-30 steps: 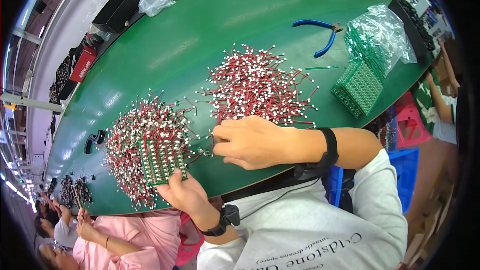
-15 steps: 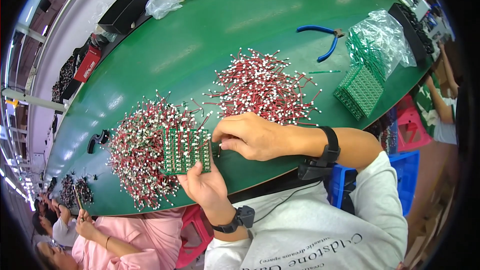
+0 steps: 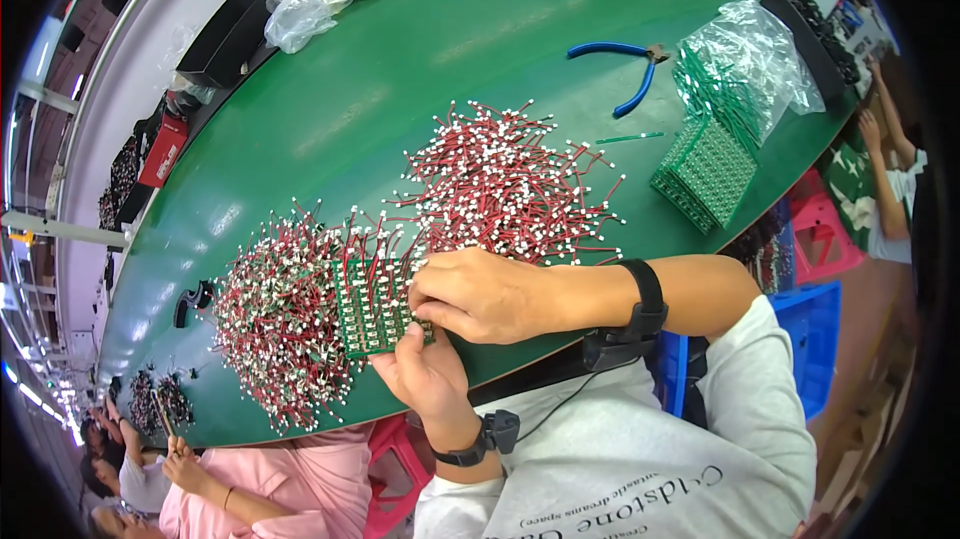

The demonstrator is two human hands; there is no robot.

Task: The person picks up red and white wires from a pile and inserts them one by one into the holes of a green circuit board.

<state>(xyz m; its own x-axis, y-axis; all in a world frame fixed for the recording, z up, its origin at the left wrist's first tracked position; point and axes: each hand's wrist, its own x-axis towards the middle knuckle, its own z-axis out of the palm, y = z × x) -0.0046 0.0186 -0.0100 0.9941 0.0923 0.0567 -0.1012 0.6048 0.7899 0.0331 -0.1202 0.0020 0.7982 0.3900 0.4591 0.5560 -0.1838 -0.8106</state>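
Green circuit board [image 3: 372,311], just one, sits gripped in the upturned left hand [image 3: 430,376]; the right hand [image 3: 480,295] curls over its edge, grasp hidden. Two red-wire heaps [image 3: 500,189] lie left of and beyond the hands.

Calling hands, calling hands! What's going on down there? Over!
Left hand gripping green circuit board near lower right corner. Right hand covering board's right edge; its grip hidden. Red-wire pile crowding board's left. Over.
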